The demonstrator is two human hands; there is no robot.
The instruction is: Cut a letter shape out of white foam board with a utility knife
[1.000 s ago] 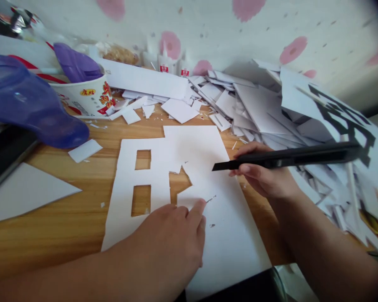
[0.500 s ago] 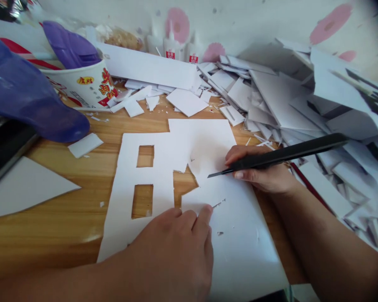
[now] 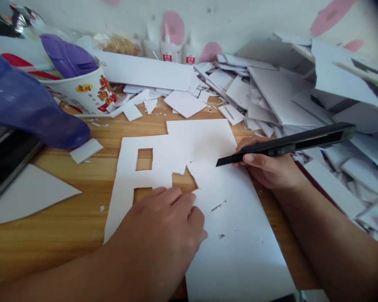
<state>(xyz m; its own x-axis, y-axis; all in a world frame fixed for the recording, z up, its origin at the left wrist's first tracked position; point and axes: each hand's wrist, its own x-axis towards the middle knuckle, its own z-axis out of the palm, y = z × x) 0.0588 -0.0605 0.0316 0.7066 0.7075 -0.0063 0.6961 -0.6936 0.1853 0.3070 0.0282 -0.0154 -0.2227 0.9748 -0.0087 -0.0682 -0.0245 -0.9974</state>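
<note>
A white foam board (image 3: 236, 251) with rectangular cutouts and a jagged opening lies in front of me. My left hand (image 3: 164, 226) is over its left part, fingers curled down at the jagged opening and closed on the board; the fingertips are partly hidden. My right hand (image 3: 267, 163) grips a black utility knife (image 3: 290, 142), with the thumb along its side. The blade points left, over the board's upper right part; whether it touches the surface I cannot tell. Two small slits mark the board right of my left hand.
White board offcuts (image 3: 277, 96) are heaped at the back right. A paper noodle cup (image 3: 78, 94) and purple curved objects (image 3: 34, 100) stand at the left. Small glue bottles (image 3: 167, 52) line the wall. A pointed white piece (image 3: 34, 195) lies on the wooden table (image 3: 82, 235).
My left hand has slid left and up from the slit, and its outstretched index finger has curled in. The knife in my right hand has shifted slightly right and up, turning its side toward me.
</note>
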